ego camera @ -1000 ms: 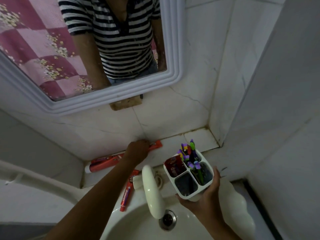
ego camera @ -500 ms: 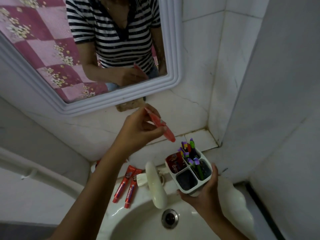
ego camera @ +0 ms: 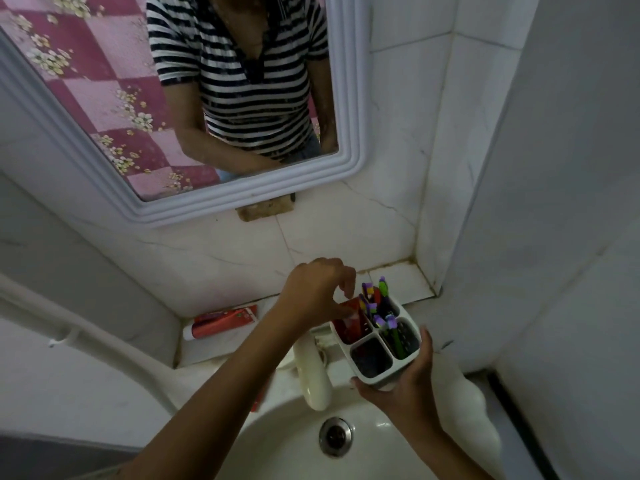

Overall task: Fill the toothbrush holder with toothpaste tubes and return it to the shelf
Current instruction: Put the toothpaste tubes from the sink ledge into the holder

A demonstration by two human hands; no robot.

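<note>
While the right hand [ego camera: 403, 389] cups the toothbrush holder [ego camera: 377, 341] from below and from the near side, its fingers [ego camera: 425, 344] wrapped up the right wall and closed on it, the holder hangs above the sink [ego camera: 287, 445], just right of the cream tap [ego camera: 313, 379]. White holder, four compartments, tilted slightly toward the camera. Far and right compartments carry toothbrushes [ego camera: 381, 306] with purple, green and yellow handles, standing upright. Near compartment looks dark; contents not readable. Left compartment holds red toothpaste tubes [ego camera: 351, 323], and the left hand [ego camera: 317, 289] is right over it, thumb and forefinger pinched on the top of a red tube [ego camera: 348, 311] that stands in that compartment, remaining fingers [ego camera: 348, 277] curled loosely above. Whether other tubes share that compartment cannot be separated out clearly. Left forearm crosses the frame from lower left, covering part of the sink rim; a sliver of red shows just beside its lower edge near the tap, too hidden to identify. On the tiled shelf [ego camera: 398, 282] behind the sink, against the wall, one large red toothpaste tube [ego camera: 221, 323] lies on its side, white cap to the left, well apart from the holder. Drain [ego camera: 336, 436] sits in the basin below the tap. Mirror [ego camera: 346, 98] above reflects a person in a striped shirt.
</note>
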